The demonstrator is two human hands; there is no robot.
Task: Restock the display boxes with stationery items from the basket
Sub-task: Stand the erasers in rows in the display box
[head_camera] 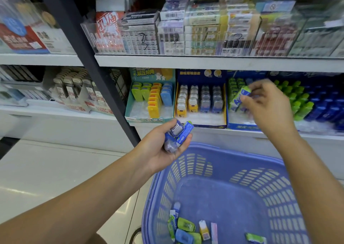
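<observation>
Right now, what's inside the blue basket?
Small packaged items lie in the basket's near-left corner: a green piece, a blue piece, a yellow-white box, a pink stick, plus a green wrapper further right. Elsewhere the floor is bare. The picture's edge cuts off the nearest part.

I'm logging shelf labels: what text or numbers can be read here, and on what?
"3": black handwriting, clear acrylic bin of white packs
"2": clear acrylic bin of lilac packs
"3": clear acrylic bin of yellow packs
"解压好用": teal cardboard display box
Too blurred: blue packets in the left hand, green-and-white packet in the right hand.
</observation>
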